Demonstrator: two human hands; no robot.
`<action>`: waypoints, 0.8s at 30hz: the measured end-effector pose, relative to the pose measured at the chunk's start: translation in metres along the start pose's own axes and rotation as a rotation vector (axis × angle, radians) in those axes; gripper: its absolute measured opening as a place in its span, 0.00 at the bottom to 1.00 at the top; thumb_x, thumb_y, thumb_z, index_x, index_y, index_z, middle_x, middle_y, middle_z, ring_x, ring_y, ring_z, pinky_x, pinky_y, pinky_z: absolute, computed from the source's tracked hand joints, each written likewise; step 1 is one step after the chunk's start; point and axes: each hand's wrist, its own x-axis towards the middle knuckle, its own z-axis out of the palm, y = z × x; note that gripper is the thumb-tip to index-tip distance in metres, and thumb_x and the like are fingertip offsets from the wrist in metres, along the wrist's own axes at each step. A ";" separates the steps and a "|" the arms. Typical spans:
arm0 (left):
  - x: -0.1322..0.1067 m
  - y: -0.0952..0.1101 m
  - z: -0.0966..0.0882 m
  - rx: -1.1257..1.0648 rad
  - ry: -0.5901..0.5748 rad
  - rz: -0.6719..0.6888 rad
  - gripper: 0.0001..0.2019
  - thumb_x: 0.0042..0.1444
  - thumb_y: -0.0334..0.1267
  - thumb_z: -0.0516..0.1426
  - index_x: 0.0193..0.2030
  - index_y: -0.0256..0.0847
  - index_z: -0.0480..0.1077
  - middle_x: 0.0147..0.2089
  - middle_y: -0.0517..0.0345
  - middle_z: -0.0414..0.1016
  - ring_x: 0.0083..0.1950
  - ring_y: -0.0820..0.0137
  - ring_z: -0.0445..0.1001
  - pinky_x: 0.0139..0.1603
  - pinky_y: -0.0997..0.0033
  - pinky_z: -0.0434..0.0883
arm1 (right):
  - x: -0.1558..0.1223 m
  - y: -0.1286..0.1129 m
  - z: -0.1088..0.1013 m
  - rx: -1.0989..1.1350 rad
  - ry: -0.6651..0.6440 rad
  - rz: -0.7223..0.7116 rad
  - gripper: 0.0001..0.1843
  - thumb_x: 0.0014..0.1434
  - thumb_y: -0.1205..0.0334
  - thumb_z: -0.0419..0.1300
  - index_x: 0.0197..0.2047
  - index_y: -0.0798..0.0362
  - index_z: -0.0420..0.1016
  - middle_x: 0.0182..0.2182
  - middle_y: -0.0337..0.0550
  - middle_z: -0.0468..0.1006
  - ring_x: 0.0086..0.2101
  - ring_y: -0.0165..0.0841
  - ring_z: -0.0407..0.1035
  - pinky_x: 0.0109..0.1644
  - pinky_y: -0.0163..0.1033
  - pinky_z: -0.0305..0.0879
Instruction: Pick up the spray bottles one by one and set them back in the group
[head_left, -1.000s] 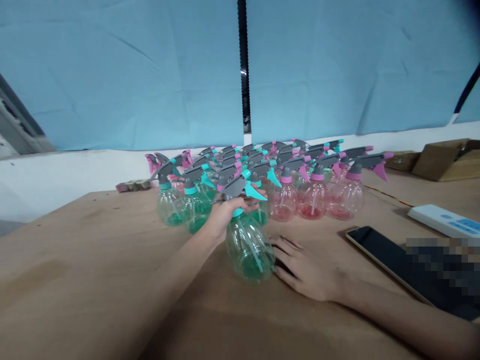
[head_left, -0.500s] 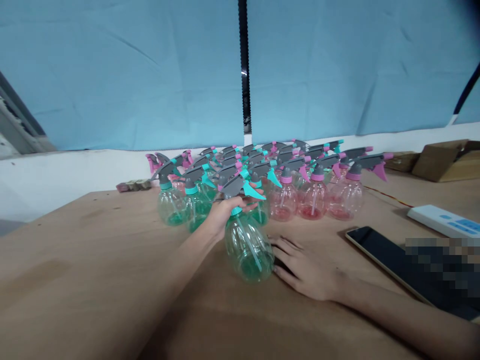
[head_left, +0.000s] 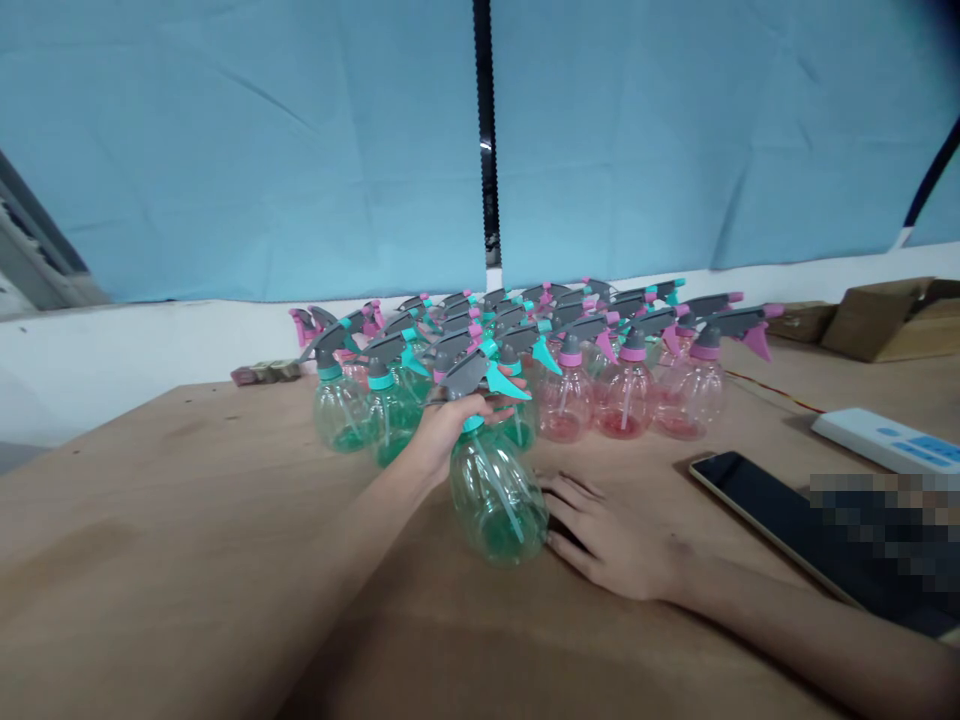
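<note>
My left hand [head_left: 459, 420] is closed round the neck of a green spray bottle [head_left: 501, 500] with a grey head and turquoise trigger. The bottle tilts, its base toward me and to the right, and a dip tube shows through its clear wall. Palm down on the wooden table [head_left: 187, 530], my right hand [head_left: 600, 530] has its fingers stretched out. Its fingertips are close to the bottle's base; whether they touch it I cannot tell. Behind stand more spray bottles, green ones [head_left: 343, 412] on the left and pink ones [head_left: 624, 400] on the right.
To the right lie a dark phone [head_left: 780, 520] and a white-and-blue device [head_left: 889, 440] with a thin wire. Cardboard boxes [head_left: 877, 320] sit at the back right. Small blocks [head_left: 266, 372] lie at the back left, before a blue-covered wall [head_left: 300, 150].
Hardly anything differs. The view has shifted very slightly, while both hands and the held spray bottle keep their places.
</note>
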 end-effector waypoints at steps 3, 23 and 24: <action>0.000 0.000 0.001 -0.002 -0.006 0.006 0.13 0.42 0.31 0.53 0.34 0.38 0.76 0.33 0.53 0.78 0.44 0.59 0.74 0.49 0.58 0.67 | 0.000 0.000 0.000 -0.006 -0.004 0.006 0.21 0.61 0.64 0.49 0.58 0.52 0.59 0.54 0.50 0.64 0.55 0.39 0.57 0.59 0.51 0.51; -0.004 0.004 0.006 0.106 0.036 0.072 0.11 0.40 0.30 0.55 0.30 0.40 0.76 0.28 0.56 0.77 0.37 0.61 0.75 0.44 0.60 0.68 | 0.000 0.001 0.002 -0.005 0.006 0.000 0.21 0.60 0.64 0.49 0.57 0.52 0.60 0.54 0.50 0.64 0.55 0.38 0.57 0.60 0.51 0.52; -0.005 0.006 0.007 0.102 0.018 0.077 0.11 0.40 0.30 0.55 0.32 0.40 0.76 0.30 0.56 0.78 0.37 0.61 0.75 0.44 0.60 0.68 | -0.001 0.001 0.002 -0.002 0.005 -0.001 0.20 0.60 0.64 0.49 0.57 0.52 0.61 0.54 0.50 0.64 0.55 0.38 0.57 0.60 0.51 0.52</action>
